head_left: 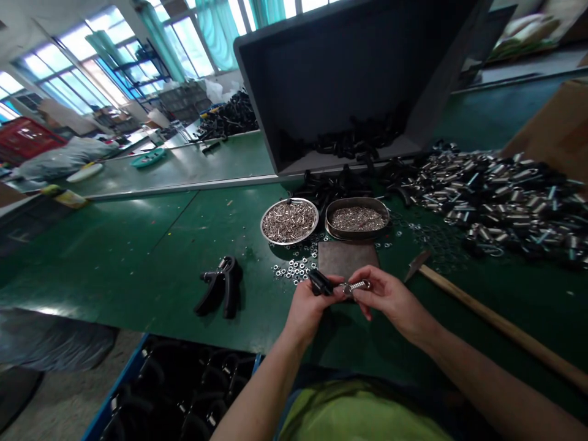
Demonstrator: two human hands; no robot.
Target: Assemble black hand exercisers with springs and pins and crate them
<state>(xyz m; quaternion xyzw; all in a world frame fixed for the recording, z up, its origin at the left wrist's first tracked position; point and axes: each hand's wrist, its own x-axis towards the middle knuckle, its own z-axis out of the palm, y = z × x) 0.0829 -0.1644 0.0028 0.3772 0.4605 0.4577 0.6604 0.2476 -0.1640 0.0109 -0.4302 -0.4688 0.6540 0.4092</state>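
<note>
My left hand [305, 311] is closed around a black plastic handle [320, 282], just in front of a flat metal block [346, 257]. With its fingertips my right hand [395, 301] pinches a shiny coil spring [359, 285], which meets the handle's end between both hands. Whether the two parts are joined cannot be made out. Loose nuts [294, 271] lie scattered beyond my left hand. A black hand grip exerciser [221, 286] rests on the green bench to the left. On the right lies a hammer [480, 306] with a wooden handle.
Behind the block stand a round dish [263, 231] of small pins and an oval tin [356, 233] of small metal parts. A large grey bin [321, 79] lies tipped, black handles inside. Springs and handles form a pile [514, 196] at right. A blue crate [117, 392] sits below the bench edge.
</note>
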